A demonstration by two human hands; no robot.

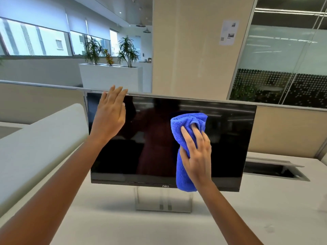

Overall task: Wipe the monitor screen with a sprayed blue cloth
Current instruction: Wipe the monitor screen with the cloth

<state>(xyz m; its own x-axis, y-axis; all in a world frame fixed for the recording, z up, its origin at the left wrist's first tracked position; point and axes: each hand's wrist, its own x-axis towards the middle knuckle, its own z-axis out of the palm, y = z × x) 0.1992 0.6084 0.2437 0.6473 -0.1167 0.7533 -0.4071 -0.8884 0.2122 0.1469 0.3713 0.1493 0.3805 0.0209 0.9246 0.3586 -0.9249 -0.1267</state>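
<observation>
the monitor (155, 138) stands on a pale surface (123, 225), its dark screen switched off and facing the camera, tilted a little so the right side sits lower. a silver stand (163, 202) holds it up from below the bottom edge, where a small logo shows.

the right hand (198, 154) presses a bunched blue cloth (185, 138) against the right half of the screen. the fingers are spread flat over the cloth with their tips sunk into its folds, the thumb tucked round its left side, so the cloth is pinned between palm and glass. the cloth hangs down past the bottom bezel.

the left hand (110, 114) is open and flat with nothing in it, fingers together and pointing up near the top left corner of the monitor; whether it touches the screen or frame cannot be told.

behind the monitor runs a low beige partition (283, 131). far back on the left, a white planter (109, 75) holds green plants. to the right on the surface is an open cable tray (272, 170).
</observation>
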